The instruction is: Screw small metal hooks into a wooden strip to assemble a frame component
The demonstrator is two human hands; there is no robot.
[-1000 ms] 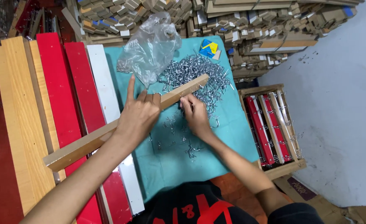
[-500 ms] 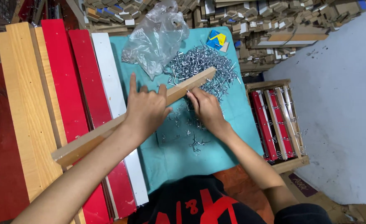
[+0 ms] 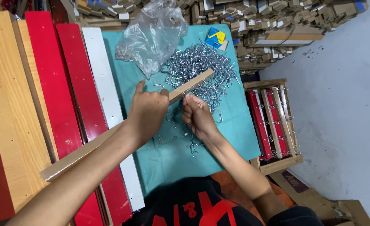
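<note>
My left hand [image 3: 148, 111] grips a long bare wooden slat [image 3: 191, 85] that slants from the lower left up to the right over a teal cloth [image 3: 231, 134]. Right under the slat's edge, my right hand [image 3: 196, 116] pinches a small metal screw hook against the wood. A heap of shiny metal hooks [image 3: 201, 67] lies on the cloth just beyond the slat's far end. Loose hooks are scattered on the cloth around both hands.
A crumpled clear plastic bag [image 3: 151, 35] lies at the cloth's far edge. Red, white and plain wooden boards [image 3: 63, 83] lie side by side on the left. A wooden crate [image 3: 273, 121] with red and wooden slats stands on the right. Stacked wood pieces [image 3: 277, 21] fill the back.
The view has shifted closer over the cloth. My right hand has moved up from the loose hooks to the slat's edge, beside my left hand. The slat stays in my left hand.
</note>
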